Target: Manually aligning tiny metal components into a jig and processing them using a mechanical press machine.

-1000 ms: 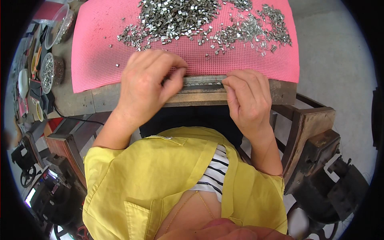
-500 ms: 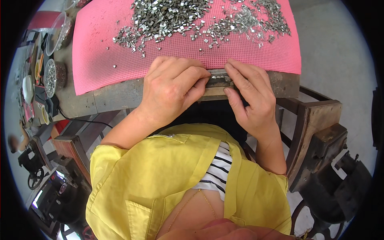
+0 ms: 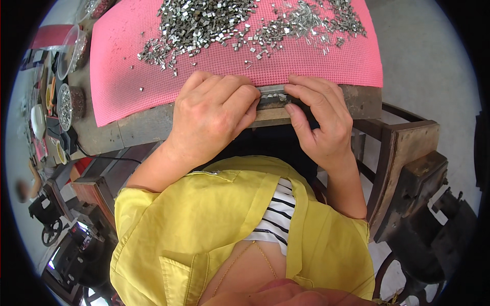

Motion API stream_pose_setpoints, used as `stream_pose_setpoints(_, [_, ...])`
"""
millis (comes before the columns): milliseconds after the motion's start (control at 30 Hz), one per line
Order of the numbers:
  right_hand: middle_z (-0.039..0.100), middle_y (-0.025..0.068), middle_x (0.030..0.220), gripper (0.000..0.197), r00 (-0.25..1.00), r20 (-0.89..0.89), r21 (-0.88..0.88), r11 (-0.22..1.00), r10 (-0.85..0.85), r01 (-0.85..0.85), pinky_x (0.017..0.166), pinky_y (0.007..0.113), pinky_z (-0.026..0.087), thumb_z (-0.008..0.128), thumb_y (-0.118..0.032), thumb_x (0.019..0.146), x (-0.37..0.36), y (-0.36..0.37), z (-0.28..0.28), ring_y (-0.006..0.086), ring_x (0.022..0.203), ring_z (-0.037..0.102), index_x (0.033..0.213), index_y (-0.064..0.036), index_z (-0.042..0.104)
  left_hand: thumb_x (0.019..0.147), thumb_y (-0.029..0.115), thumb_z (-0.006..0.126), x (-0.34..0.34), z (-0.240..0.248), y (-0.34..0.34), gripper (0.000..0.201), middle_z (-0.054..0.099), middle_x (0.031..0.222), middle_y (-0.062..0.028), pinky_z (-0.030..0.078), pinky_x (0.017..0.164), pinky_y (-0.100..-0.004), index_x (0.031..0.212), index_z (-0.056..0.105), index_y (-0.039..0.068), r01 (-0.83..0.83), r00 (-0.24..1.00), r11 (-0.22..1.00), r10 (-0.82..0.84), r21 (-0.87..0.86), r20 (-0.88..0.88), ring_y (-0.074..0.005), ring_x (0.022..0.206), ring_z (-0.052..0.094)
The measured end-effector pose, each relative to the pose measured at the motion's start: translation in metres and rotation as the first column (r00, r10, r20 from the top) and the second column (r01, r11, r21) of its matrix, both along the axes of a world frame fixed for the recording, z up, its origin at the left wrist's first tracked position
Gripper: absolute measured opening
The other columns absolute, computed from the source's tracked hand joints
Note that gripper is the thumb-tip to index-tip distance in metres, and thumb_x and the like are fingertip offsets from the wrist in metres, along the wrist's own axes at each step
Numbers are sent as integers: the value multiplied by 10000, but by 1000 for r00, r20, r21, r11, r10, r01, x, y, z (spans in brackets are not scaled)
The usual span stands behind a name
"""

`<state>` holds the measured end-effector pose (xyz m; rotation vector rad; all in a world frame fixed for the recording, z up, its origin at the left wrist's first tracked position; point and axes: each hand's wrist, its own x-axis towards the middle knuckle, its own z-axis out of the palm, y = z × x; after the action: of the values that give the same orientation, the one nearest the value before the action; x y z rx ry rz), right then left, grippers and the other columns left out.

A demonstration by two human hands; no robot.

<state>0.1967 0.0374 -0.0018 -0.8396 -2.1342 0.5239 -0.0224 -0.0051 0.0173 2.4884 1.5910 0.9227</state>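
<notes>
Left hand [image 3: 212,120] and right hand [image 3: 321,120] pinch a narrow metal strip [image 3: 273,97] between curled fingers at the table [image 3: 148,125] edge, just below the pink mat [image 3: 127,76] heaped with small metal pieces [image 3: 204,23].

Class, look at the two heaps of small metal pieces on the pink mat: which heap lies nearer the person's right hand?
The heap of thinner, strewn pieces at the mat's far right. It lies straight beyond the right hand, whereas the denser heap of chunky pieces lies beyond the left hand.

Narrow grey metal strip [image 3: 271,97], level along the pink mat's [image 3: 127,76] near edge, ends hidden under fingers.
</notes>
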Motion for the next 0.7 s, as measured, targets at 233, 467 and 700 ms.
stream_pose_setpoints(233, [703,94,1103,281,996,16,65,995,-82,81,884,407,487,757,-12,799,14,13,2,299,1002,660,1073,-48,713,744,52,799,-1,17,2,165,729,911,-47,510,709,-344,894,737,78,-8,1000,989,5,-148,-23,-237,779,680])
stream_pose_setpoints(467, [680,67,1183,316,917,255,275,932,-307,235,993,420,412,686,-19,842,29,42,-2,273,1148,601,1156,-53,696,772,50,826,-11,26,22,210,738,893,-108,551,694,-332,976,782,29,16,994,949,20,-315,109,-260,781,716])
stream_pose_setpoints(700, [682,54,1219,420,885,332,281,930,-325,236,1024,419,409,632,39,810,24,44,-4,287,1188,595,1199,-96,716,825,88,804,2,30,72,160,725,885,-107,553,667,-323,978,788,45,67,997,951,-52,-301,56,-253,773,707])
